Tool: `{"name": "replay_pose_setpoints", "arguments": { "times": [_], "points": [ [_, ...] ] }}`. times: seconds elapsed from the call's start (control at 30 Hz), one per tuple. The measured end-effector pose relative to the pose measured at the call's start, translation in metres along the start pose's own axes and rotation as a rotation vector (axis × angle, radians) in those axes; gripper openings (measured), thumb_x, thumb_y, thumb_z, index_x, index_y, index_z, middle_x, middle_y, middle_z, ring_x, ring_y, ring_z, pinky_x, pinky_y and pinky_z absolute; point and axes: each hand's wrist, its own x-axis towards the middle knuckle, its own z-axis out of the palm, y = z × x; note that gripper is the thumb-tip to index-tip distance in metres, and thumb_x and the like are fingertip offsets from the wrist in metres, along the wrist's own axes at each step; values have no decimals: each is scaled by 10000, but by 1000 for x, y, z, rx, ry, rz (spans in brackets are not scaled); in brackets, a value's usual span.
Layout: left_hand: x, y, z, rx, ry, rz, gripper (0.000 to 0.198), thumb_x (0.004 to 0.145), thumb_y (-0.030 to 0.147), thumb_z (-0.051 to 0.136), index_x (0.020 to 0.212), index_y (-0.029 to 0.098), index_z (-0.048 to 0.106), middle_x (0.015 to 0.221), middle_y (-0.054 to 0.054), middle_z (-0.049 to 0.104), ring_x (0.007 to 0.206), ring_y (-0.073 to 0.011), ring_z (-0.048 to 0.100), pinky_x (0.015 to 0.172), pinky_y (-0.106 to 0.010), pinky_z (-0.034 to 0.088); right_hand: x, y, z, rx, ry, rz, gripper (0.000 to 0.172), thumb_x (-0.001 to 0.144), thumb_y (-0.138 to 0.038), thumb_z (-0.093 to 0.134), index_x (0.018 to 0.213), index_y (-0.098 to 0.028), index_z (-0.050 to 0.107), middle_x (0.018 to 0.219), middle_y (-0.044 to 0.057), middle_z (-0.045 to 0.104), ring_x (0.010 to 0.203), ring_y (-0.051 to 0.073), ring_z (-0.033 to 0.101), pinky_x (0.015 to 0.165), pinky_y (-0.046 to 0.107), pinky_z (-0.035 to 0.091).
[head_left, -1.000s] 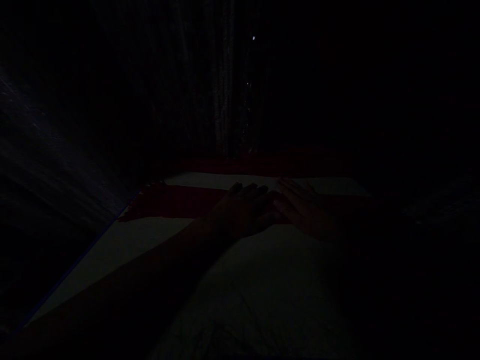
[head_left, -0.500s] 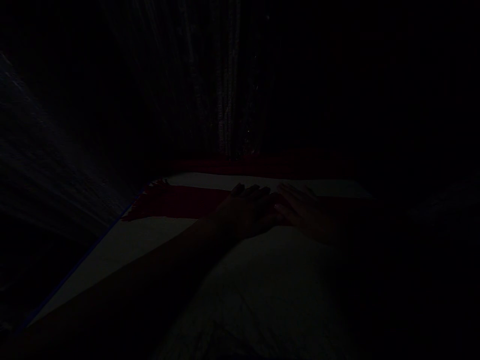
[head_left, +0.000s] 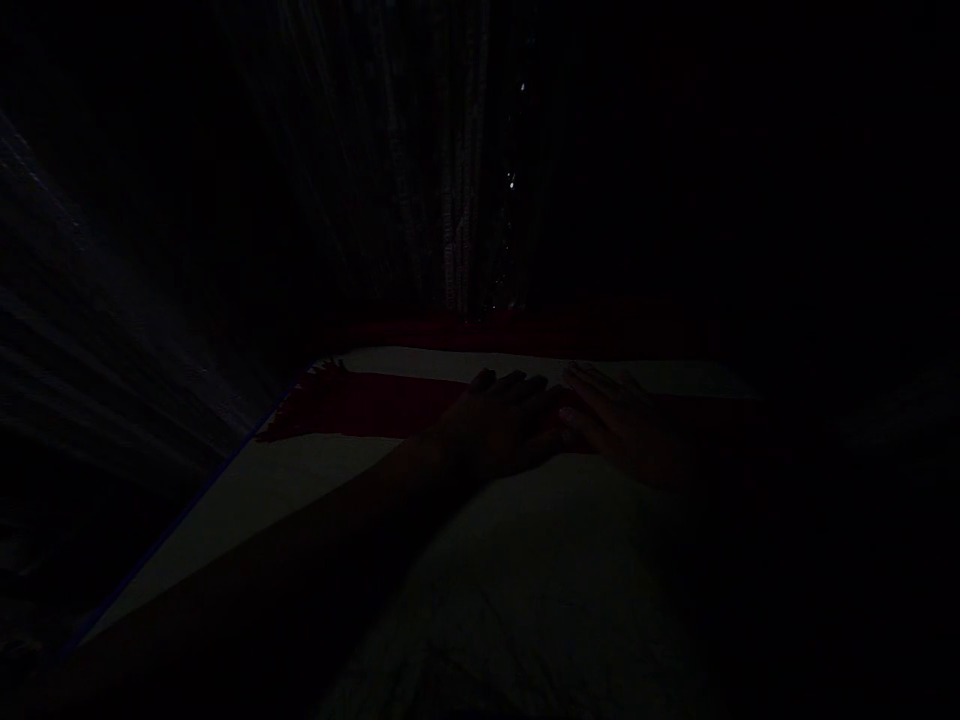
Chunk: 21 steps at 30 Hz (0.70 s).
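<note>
The picture is very dark. A long red cloth (head_left: 390,402) with a fringed left end lies flat across a pale table surface (head_left: 322,460). My left hand (head_left: 502,425) rests palm down on the cloth, fingers spread and pointing away from me. Close to its right, my right hand (head_left: 622,425) also lies flat on the cloth, with its fingers stretched out. The thumbs nearly meet over the red fabric. Towards the right, the cloth's far end fades into the dark and cannot be made out.
Behind the pale surface runs another dark red band of fabric (head_left: 420,332). A blue edge (head_left: 180,515) borders the surface on the left. Dim hanging strands or folds (head_left: 457,230) with small bright glints stand at the back; streaked grey material (head_left: 135,290) is on the left.
The whole view has shifted slightly to the right. Both hands stay flat on the red cloth, in nearly the same place relative to it.
</note>
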Motion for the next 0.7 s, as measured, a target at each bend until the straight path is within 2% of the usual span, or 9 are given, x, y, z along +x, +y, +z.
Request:
{"name": "replay_pose_setpoints", "arguments": {
  "times": [0.13, 0.27, 0.4, 0.57, 0.7],
  "points": [
    [0, 1, -1, 0, 3, 0, 721, 1061, 668, 295, 1629, 226, 337, 1680, -109, 338, 1554, -323, 294, 1246, -600, 172, 0, 0, -1, 3, -64, 16, 762, 1028, -658, 191, 1569, -181, 436, 1633, 55, 336, 1544, 261, 302, 1274, 618, 210],
    [0, -1, 0, -7, 10, 13, 727, 1059, 681, 285, 1628, 232, 336, 1676, -109, 345, 1555, -319, 294, 1246, -606, 167, 1, -2, -3, -3, -29, 12, 762, 1030, -652, 185, 1578, -177, 420, 1639, 55, 326, 1549, 249, 294, 1288, 596, 193],
    [0, -1, 0, -3, 4, 10, 731, 1061, 676, 279, 1629, 219, 333, 1679, -120, 336, 1554, -326, 295, 1243, -616, 168, 2, -2, -5, 2, -95, 21, 761, 1028, -652, 186, 1588, -187, 409, 1640, 67, 324, 1551, 268, 287, 1284, 607, 192],
    [1, 0, 0, 6, 14, 2, 721, 1056, 679, 308, 1625, 239, 347, 1674, -111, 350, 1547, -335, 308, 1237, -623, 177, 2, 0, -6, -8, -23, 3, 733, 1040, -629, 181, 1595, -200, 395, 1640, 63, 326, 1549, 259, 294, 1295, 580, 183],
    [1, -1, 2, 1, 3, 4, 727, 1059, 680, 286, 1630, 232, 332, 1676, -115, 343, 1550, -326, 302, 1241, -614, 168, 2, 1, -4, -4, -104, 7, 734, 1032, -634, 204, 1572, -193, 431, 1628, 76, 347, 1541, 277, 308, 1283, 607, 186]
  ]
}}
